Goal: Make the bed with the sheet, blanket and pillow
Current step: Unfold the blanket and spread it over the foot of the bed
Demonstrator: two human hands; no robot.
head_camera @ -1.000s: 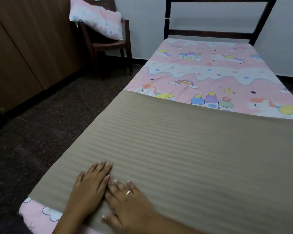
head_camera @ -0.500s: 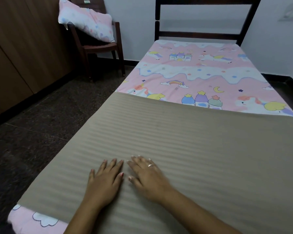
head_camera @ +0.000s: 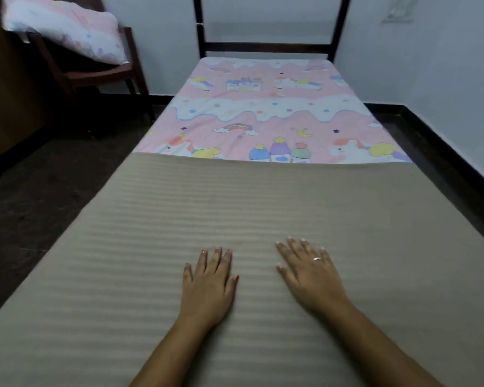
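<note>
A pink cartoon-print sheet [head_camera: 266,107] covers the mattress up to the dark headboard [head_camera: 266,47]. A beige striped blanket [head_camera: 235,199] lies flat over the near half of the bed. My left hand [head_camera: 210,286] rests palm down on the blanket near its middle, fingers straight. My right hand [head_camera: 310,275], with a ring, lies flat on the blanket a short gap to the right, fingers spread. The matching pink pillow [head_camera: 65,26] sits on a wooden chair at the far left, off the bed.
The wooden chair [head_camera: 101,74] stands left of the headboard by a brown wardrobe [head_camera: 0,107]. Dark floor [head_camera: 53,185] runs along the bed's left side. A pale wall [head_camera: 430,79] with a dark skirting runs close along the right.
Both hands slid rightward and forward across the blanket from its near left part toward the middle, and they spread apart. The view has swung right to centre on the bed.
</note>
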